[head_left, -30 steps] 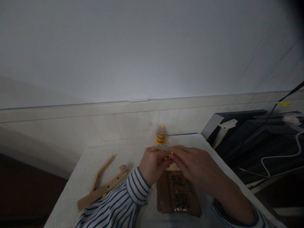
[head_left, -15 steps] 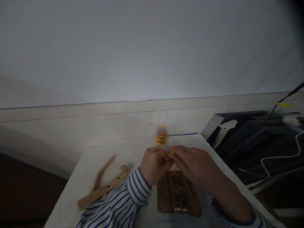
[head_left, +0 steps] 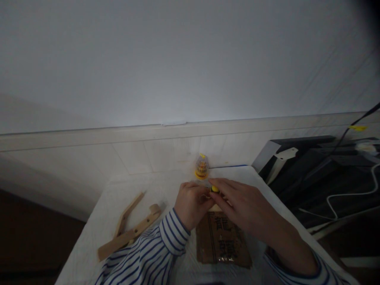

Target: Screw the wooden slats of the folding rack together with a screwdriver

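Note:
My left hand [head_left: 191, 204] and my right hand [head_left: 242, 206] meet fingertip to fingertip over the far middle of the white table [head_left: 97, 221]. Both are closed in a pinch on a small yellow piece [head_left: 215, 189] between them. Under the hands lies a brown packet [head_left: 222, 243] with dark printed characters. Just beyond the fingers stands a small clear dome with a yellow base [head_left: 201, 168]. Both sleeves are blue-and-white striped.
Joined wooden bars [head_left: 130, 229] lie on the table's left part. A pale wall panel runs behind the table. To the right, past the table's edge, are dark boards [head_left: 303, 162], a white bracket [head_left: 282, 160] and white and black cables [head_left: 350, 196].
The view has tipped slightly. My right hand's fingers have shifted a little, and more of the yellow piece shows between the fingertips now. Nothing else has moved.

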